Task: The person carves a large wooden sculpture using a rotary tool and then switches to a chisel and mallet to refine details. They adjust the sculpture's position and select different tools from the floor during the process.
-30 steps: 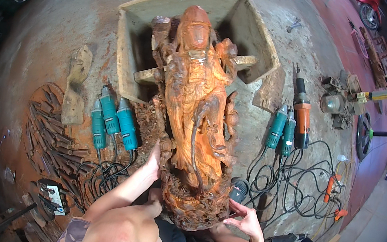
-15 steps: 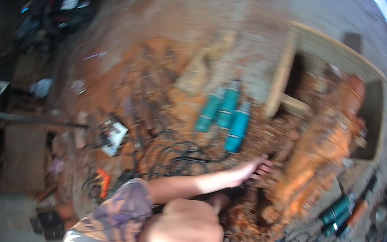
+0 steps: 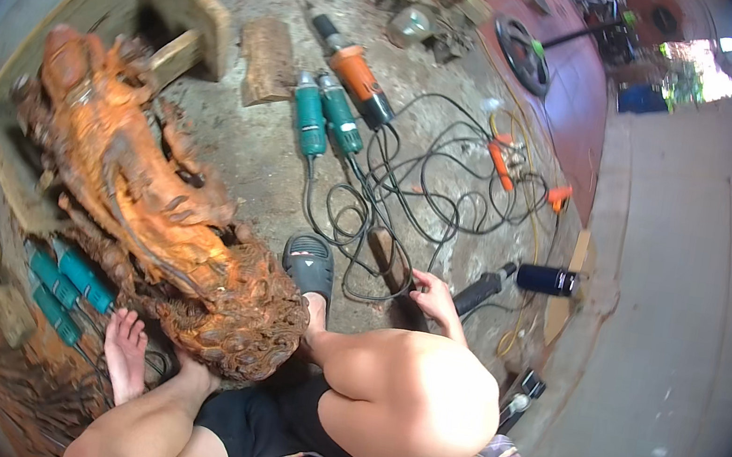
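Note:
A large gnarled wood carving, orange-brown with a rough dark lower end, lies tilted before me, its upper part on a wooden box frame. My left hand is low beside the carving, holding nothing, palm showing and fingers apart. Close to it lie several teal handheld power tools. On the right, my right hand reaches down past my knee with loosely bent, parted fingers. It is nearest a dark brown wooden bar and a black power tool; whether it touches the bar, I cannot tell.
Two teal power tools and an orange-black one lie beyond my slippered foot. Their black cords tangle across the floor. A wood block, a dark blue bottle and wood shavings lie around.
My view has swung far to the right, so the carving now appears on the left. My left hand has moved from beside the carving's middle to its lower end; my right hand now shows fully.

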A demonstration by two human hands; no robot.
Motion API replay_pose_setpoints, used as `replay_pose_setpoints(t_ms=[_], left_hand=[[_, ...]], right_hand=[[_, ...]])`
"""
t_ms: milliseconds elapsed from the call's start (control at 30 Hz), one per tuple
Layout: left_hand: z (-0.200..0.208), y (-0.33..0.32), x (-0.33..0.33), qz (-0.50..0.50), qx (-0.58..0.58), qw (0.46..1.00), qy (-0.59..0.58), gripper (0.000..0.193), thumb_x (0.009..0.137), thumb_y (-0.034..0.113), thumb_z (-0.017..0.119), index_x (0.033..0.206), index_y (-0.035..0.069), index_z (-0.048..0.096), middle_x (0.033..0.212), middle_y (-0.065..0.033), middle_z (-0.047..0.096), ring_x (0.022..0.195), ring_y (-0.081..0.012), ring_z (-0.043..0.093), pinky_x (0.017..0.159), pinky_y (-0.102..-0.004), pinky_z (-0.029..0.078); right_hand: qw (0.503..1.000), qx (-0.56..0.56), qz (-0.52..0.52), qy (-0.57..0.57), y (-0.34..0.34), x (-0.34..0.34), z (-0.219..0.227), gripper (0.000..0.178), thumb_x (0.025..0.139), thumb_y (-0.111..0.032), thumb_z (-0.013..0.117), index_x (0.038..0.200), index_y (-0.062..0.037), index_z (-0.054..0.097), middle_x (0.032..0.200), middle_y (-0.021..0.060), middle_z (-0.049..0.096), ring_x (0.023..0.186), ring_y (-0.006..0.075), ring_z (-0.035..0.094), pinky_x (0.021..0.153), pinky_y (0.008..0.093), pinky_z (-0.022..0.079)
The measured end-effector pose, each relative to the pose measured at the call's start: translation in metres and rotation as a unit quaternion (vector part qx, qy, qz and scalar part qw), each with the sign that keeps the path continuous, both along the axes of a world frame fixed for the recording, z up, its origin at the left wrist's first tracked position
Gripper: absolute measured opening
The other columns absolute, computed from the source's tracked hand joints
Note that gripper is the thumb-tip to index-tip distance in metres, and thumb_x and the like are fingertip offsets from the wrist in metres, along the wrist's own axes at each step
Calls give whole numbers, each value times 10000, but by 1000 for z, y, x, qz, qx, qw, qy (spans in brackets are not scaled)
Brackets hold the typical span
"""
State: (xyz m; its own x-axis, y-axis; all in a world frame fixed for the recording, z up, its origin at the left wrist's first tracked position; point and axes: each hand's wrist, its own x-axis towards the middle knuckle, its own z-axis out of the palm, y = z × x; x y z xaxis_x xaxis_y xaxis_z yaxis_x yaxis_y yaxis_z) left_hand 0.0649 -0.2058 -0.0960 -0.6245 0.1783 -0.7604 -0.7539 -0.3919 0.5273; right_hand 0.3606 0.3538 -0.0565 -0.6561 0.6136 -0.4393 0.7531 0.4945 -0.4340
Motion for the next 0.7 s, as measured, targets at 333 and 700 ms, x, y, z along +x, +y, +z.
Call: replay_pose_setpoints(t_ms=[333,700], left_hand=[[7,18,-56,-38,-37,995,86,351,1030,328,526,1295,103,477,1113,-41,602,977,-171,566,857,-321,423],[10,21,-41,-63,-69,990,107,354,1010,222,530,1339,106,468,1207,-133,654,1082,-259,638,889,-383,518]], right_hand=[[992,100,-70,20,-27,-13,-10,516,776,-283,818,1181,-81,570,1117,118,628,1066,342,610,901,462,498],[982,40,-118,-145,-7,45,-7,678,632,-405,797,1147,17,666,1075,253,694,1033,382,670,902,452,520]])
